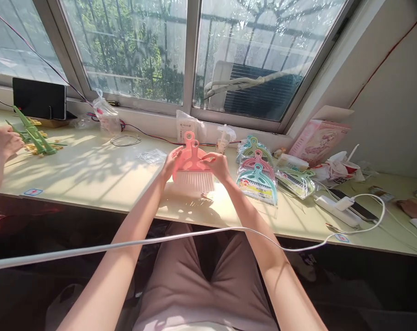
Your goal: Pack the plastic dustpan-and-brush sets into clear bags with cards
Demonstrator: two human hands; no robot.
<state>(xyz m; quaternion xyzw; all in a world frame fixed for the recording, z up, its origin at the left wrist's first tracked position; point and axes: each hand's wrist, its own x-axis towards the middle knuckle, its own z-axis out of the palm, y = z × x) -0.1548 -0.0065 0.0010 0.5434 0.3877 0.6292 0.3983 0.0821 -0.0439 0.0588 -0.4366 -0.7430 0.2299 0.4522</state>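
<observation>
A pink dustpan (177,174) and a pink brush (194,179) with pale bristles are held together upright above the table, handles pointing up. My left hand (171,162) grips the dustpan's left edge. On the right side, my right hand (215,164) pinches the brush by its upper body, thumb and forefinger together. Just right of my hands lie several dustpan and brush sets in clear wrapping, among them a blue set (257,184) in front and a pink set (258,162) behind it.
A white cable (208,231) crosses in front of my forearms to a power strip (337,210). A green set (298,181), a pink box (318,140) and a tablet (39,98) stand or lie around. Another person's hand (3,142) is far left near green plastic pieces (36,138).
</observation>
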